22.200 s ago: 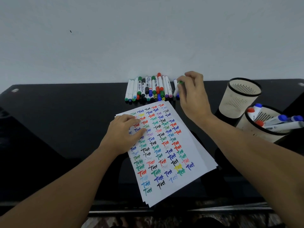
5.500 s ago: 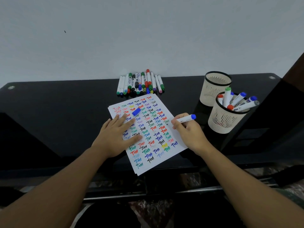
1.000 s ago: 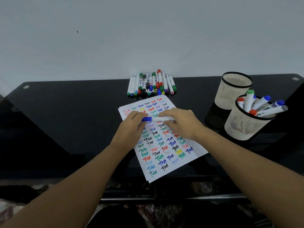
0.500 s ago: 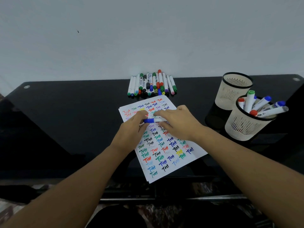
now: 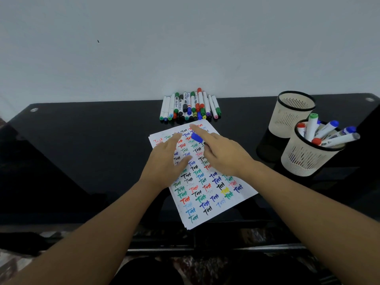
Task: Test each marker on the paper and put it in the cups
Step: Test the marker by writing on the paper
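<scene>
Both forearms reach in from the near edge of the black table [image 5: 82,153] and meet over the paper [image 5: 207,194], a small stack of sheets lying askew near the middle, covered with rows of the word "Test" in many colours. The left hand [image 5: 166,161] lies flat on the left part of the top sheet, palm down, fingers straight and slightly spread, the thumb angled toward the sheet's middle. The right hand [image 5: 224,155] is beside it on the right, index finger stretched toward the paper's far edge, the other fingers curled under. It holds the blue-capped marker [image 5: 197,138], whose cap shows just below the outstretched index finger; the barrel is hidden under the hand, so the exact grip cannot be made out.

A row of markers [image 5: 190,106] lies side by side at the far edge of the table, against the wall [image 5: 185,48]. Toward the right edge stand two pale slotted cups: the far cup [image 5: 292,114] shows nothing inside, and the near cup [image 5: 308,159], touching it, holds several capped markers with red, green and blue caps.
</scene>
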### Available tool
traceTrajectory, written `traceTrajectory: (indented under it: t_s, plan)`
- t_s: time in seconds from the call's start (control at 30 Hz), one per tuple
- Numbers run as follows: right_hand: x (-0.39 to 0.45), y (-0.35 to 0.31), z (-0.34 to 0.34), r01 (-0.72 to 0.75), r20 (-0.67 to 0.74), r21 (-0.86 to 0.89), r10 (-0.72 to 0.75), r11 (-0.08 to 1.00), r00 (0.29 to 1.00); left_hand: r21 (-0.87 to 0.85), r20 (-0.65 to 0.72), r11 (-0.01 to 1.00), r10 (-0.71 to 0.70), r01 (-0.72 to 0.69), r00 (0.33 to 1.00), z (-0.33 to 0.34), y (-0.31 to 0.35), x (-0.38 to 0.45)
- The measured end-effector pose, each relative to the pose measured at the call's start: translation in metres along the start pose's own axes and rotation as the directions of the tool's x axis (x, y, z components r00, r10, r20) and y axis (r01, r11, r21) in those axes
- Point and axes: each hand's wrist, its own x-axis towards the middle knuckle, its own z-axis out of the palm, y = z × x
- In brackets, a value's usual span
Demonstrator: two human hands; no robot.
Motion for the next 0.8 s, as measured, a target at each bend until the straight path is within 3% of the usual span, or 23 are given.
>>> traceTrajectory:
  t_s: [0.1,0.37,0.47,0.7,0.8]
  plan:
    - [-0.002,0.002,-0.002,-0.047,-0.005,0.060,0.048,0.997,0.999,0.105,0.056,0.994,-0.013,0.007,0.998,0.004,-0.005,0.005]
    - [-0.014,0.006,-0.004,-0.143,-0.033,0.157,0.150,0.977,0.988,0.139,0.084,0.990,-0.016,0.004,0.996,0.009,-0.013,0.009]
    - [-0.017,0.006,-0.009,-0.172,-0.029,0.342,0.193,0.924,0.981,0.156,0.086,0.988,-0.007,-0.007,0.996,0.009,-0.013,0.010]
    - [-0.029,0.010,-0.024,-0.295,0.077,0.566,0.307,0.770,0.948,0.162,-0.047,0.977,0.151,-0.142,0.987,0.008,-0.012,0.006]
    - [-0.035,0.012,-0.027,-0.292,0.057,0.564,0.317,0.772,0.947,0.169,-0.028,0.966,0.201,-0.193,0.979,0.008,-0.014,0.006]
